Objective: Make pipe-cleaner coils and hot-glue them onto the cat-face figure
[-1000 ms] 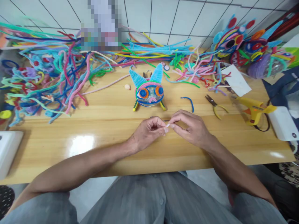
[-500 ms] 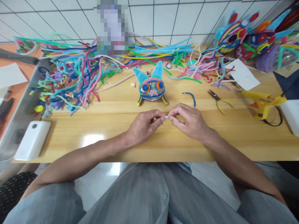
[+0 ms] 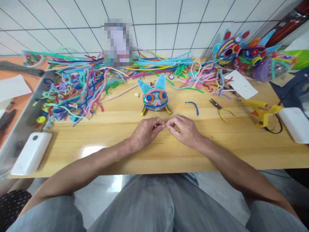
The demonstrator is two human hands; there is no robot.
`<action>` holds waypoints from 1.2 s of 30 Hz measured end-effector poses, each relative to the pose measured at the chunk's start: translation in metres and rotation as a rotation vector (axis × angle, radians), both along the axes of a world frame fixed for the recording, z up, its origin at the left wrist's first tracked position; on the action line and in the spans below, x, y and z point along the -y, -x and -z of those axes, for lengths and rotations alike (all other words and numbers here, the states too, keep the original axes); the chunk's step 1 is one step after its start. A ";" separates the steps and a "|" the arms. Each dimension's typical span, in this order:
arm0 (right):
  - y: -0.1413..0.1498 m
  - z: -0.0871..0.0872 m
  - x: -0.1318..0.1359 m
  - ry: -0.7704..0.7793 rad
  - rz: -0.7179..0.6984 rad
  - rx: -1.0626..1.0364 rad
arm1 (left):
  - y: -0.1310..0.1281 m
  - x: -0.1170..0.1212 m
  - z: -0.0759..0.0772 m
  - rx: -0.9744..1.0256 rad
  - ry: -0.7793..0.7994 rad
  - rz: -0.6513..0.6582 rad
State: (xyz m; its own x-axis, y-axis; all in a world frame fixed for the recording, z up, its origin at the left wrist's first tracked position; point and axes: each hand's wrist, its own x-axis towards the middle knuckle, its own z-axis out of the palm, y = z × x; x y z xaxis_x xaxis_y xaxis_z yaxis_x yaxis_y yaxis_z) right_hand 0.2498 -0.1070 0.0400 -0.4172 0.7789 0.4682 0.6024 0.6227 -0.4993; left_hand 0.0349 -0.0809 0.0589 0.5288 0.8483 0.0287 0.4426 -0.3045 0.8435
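Observation:
My left hand (image 3: 147,131) and my right hand (image 3: 183,129) meet fingertip to fingertip above the table, both closed in a pinch. Between them is a small pale piece (image 3: 165,125), mostly covered by the fingers; its kind is too small to tell. Just beyond the hands stands a cat-like figure (image 3: 155,102) of pipe cleaners around a clear body, with light blue ears, orange and blue eyes and yellow-green feet. A short bent blue pipe cleaner (image 3: 196,108) lies right of it. Pliers with yellow handles (image 3: 221,110) rest farther right, apart from my right hand.
Piles of colourful pipe cleaners (image 3: 79,87) spread along the back and left of the wooden table (image 3: 116,164). At the right are a yellow glue gun (image 3: 262,111), white paper (image 3: 242,84) and finished figures (image 3: 228,50). A white power bank (image 3: 32,153) lies front left.
The camera view has tilted up and shifted slightly. My fingertips have drawn closer together, covering more of the pale piece. The figure and tools stay in place on the table.

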 end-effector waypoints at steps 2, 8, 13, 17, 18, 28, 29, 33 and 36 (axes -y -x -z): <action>-0.001 0.004 -0.004 0.030 0.016 0.010 | 0.001 -0.003 0.004 -0.017 -0.026 0.001; -0.012 0.017 -0.014 0.116 0.194 0.124 | 0.020 -0.010 -0.002 0.015 -0.117 -0.144; -0.018 0.022 -0.017 0.121 0.188 0.129 | 0.043 -0.024 -0.008 0.145 -0.170 -0.361; -0.027 0.003 -0.017 0.137 0.264 0.014 | 0.048 -0.042 0.002 0.310 -0.259 -0.455; -0.031 -0.006 -0.015 0.143 0.317 -0.021 | 0.048 -0.047 0.006 0.355 -0.293 -0.463; -0.134 -0.031 0.065 0.054 1.085 -0.406 | 0.049 -0.085 0.042 0.426 -0.232 -0.307; -0.151 -0.024 0.071 -0.001 1.228 -0.379 | 0.048 -0.087 0.044 0.425 -0.224 -0.292; -0.218 -0.003 0.080 -0.111 1.436 -0.315 | 0.041 -0.088 0.045 0.422 -0.191 -0.253; -0.255 0.002 0.065 -0.182 1.311 0.097 | 0.035 -0.085 0.044 0.406 -0.183 -0.235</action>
State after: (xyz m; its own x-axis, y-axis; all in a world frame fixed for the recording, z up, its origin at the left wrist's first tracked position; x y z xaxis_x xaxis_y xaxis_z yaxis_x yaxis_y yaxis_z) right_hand 0.5045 -0.1716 0.0380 0.5525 0.5576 0.6195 0.8332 -0.3897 -0.3922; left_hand -0.0004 0.0039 0.0145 0.2391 0.9051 0.3515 0.1643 -0.3945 0.9041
